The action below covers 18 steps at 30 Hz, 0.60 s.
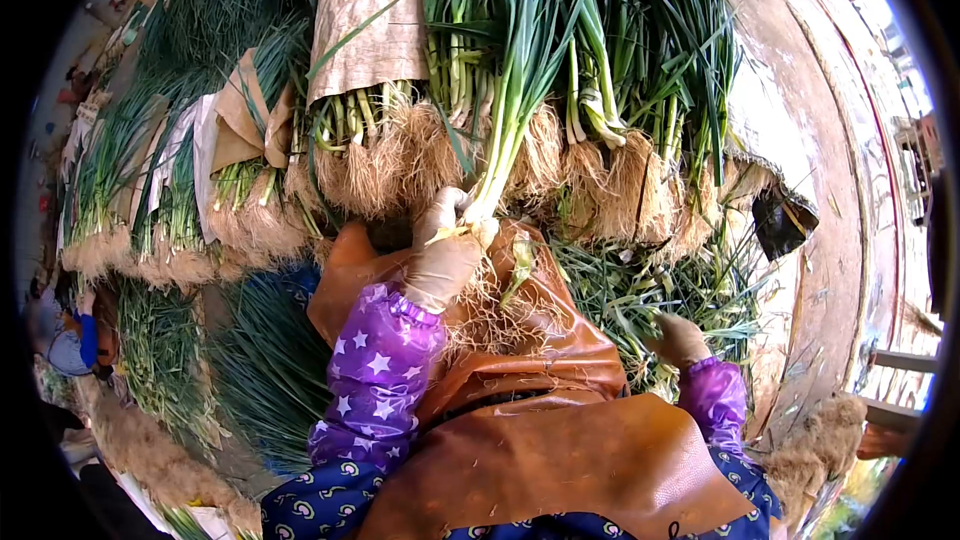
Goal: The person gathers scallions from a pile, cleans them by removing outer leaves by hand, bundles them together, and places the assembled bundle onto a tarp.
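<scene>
My left hand (pixel 442 252), in a pale glove, is closed around the white lower stems of a bunch of green onions (pixel 512 125). Their green leaves point up and away from me, and long tan roots (pixel 505 315) hang over my brown apron (pixel 550 460). A loose pale leaf strip (pixel 520 265) lies by those roots. Off to the right, my gloved right hand (pixel 680 341) is low over a heap of loose green leaves (pixel 640 290). Its fingers look slightly apart, with nothing visible in them.
Ahead, rooted green onions (pixel 655 180) stand in a row, partly under a tan cloth (pixel 370 20). More bundles (pixel 240 210) extend left. Green leaves (pixel 265 350) lie at my left. A dirt strip (pixel 830 140) runs along the right. Another person's blue sleeve (pixel 88 340) shows far left.
</scene>
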{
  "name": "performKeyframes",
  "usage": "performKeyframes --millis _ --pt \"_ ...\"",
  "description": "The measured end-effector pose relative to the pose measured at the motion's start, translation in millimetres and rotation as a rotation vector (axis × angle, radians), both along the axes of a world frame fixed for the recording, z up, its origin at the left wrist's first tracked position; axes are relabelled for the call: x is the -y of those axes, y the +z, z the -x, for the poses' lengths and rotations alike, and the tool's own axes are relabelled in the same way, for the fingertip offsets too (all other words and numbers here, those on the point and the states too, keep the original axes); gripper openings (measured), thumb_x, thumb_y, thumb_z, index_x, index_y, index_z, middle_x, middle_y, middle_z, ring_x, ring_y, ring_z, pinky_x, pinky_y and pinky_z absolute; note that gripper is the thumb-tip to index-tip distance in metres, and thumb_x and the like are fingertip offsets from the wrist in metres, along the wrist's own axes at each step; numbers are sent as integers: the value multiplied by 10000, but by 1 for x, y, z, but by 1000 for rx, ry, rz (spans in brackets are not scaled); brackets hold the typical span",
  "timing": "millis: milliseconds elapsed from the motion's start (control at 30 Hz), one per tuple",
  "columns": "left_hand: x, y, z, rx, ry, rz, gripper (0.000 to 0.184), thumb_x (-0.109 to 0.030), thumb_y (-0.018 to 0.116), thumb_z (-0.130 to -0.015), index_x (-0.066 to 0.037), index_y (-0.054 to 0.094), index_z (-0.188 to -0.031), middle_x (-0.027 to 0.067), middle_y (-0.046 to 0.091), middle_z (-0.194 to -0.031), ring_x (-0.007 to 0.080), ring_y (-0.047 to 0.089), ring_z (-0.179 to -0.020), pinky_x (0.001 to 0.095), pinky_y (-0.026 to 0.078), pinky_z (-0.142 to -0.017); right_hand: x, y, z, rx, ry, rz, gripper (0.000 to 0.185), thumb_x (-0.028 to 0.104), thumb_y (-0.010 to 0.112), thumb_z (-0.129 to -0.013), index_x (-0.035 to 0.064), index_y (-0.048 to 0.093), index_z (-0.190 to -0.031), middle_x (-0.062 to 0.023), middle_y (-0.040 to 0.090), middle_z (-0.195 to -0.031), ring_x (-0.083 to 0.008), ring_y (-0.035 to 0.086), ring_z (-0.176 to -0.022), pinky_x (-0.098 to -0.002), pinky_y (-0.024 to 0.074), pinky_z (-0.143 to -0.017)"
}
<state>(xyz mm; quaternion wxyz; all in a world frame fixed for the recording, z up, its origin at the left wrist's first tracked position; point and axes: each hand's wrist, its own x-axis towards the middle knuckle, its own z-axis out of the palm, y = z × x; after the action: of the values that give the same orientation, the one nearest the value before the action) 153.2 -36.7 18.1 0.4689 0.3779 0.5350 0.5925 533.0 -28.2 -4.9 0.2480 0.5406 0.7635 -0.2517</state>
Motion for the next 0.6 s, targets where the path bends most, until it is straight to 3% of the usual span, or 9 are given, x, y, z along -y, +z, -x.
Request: performKeyframes --millis 67,100,133,200,300,367,400,533,600 --pt "9 19 1 -163 -75 176 197 -63 616 -815 -11 511 -973 81 611 -894 101 571 -762 223 493 -668 -19 19 63 -646 -251 -23 542 325 626 -846 -21 484 -1239 -205 601 -1123 -288 598 -1036 -354 483 -895" --pt "12 13 3 12 -138 219 270 -74 625 -820 -5 525 -1061 99 624 -929 115 599 -779 222 508 -674 -31 43 104 -886 -466 168 568 340 622 -849 -27 467 -1253 -216 540 -1221 -284 533 -1142 -367 451 -946" --pt "16 18 -2 214 -145 186 295 -103 598 -851 5 518 -1113 91 624 -922 125 608 -769 240 518 -654 -47 39 133 -1158 -374 241 561 356 633 -841 -33 490 -1219 -211 533 -1219 -270 539 -1108 -364 450 -933" --pt "23 23 -2 461 -343 294 311 -138 550 -889 17 504 -1154 94 627 -921 146 617 -785 242 521 -631 -72 63 192 -1294 -308 518 441 276 638 -852 -39 533 -1141 -174 598 -1063 -218 595 -914 -310 498 -815" --pt "31 22 -8 435 -65 173 230 -137 475 -922 24 529 -1077 164 628 -900 203 637 -702 297 550 -594 -65 90 236 -1432 -497 436 169 85 612 -858 -43 602 -967 -72 629 -772 -120 571 -669 -244 512 -598" --pt "32 17 5 350 197 107 212 -126 414 -945 32 547 -990 203 629 -894 266 658 -776 369 581 -672 -72 75 241 -1542 -610 357 176 90 603 -862 -57 583 -957 -82 616 -723 -154 599 -607 -281 545 -559" --pt "30 24 8 522 239 67 192 -150 482 -930 3 595 -915 166 654 -885 253 653 -792 351 561 -712 -80 79 237 -1578 -608 315 178 86 600 -863 -60 573 -961 -86 612 -723 -168 610 -586 -290 555 -545" --pt "27 16 -2 215 -36 180 211 -94 445 -925 0 546 -1085 152 603 -1000 218 516 -1080 333 425 -958 -72 72 241 -1394 -405 114 179 151 608 -874 -27 610 -890 -92 645 -696 -134 597 -527 -230 474 -457" --pt "25 13 -23 299 -77 303 277 -36 426 -909 -9 485 -1178 143 570 -1028 208 528 -1002 315 461 -894 -65 65 253 -1310 -253 -233 196 181 637 -852 14 623 -751 -62 589 -576 -125 570 -490 -261 466 -439"
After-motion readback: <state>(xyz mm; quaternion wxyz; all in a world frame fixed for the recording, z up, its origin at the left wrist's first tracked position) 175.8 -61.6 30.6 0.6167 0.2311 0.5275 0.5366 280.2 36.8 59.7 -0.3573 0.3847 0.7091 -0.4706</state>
